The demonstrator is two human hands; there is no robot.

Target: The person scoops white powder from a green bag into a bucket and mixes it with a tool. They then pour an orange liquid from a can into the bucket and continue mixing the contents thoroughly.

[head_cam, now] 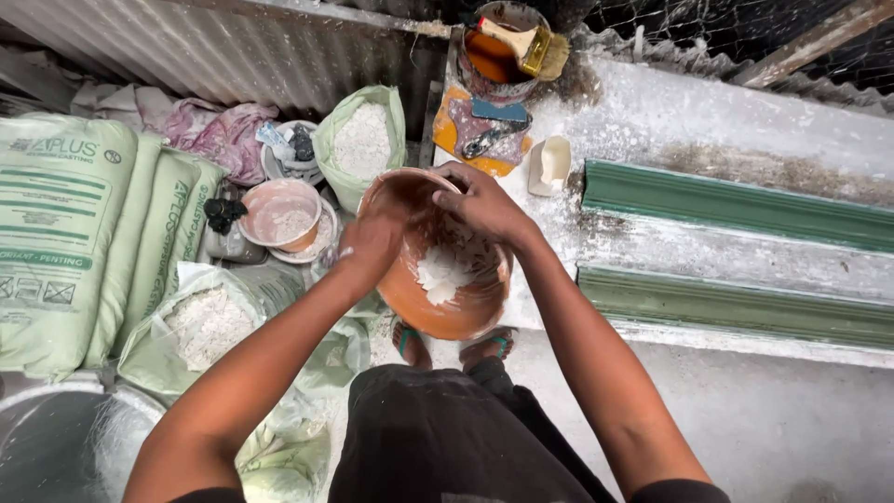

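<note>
Two hands hold a round orange plastic bowl (pixel 438 270) of white plaster.
Left hand (pixel 368 247) and right hand (pixel 484 205) clasp its rim; probably light, flexible, powder-slick — the rim gives the best grip.

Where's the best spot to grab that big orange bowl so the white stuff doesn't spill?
Probably the rim of the orange bowl, from both sides. It is round, smooth and tilted, with white plaster inside, so opposite edges steady it. The left hand and right hand are at its upper rim.
</note>
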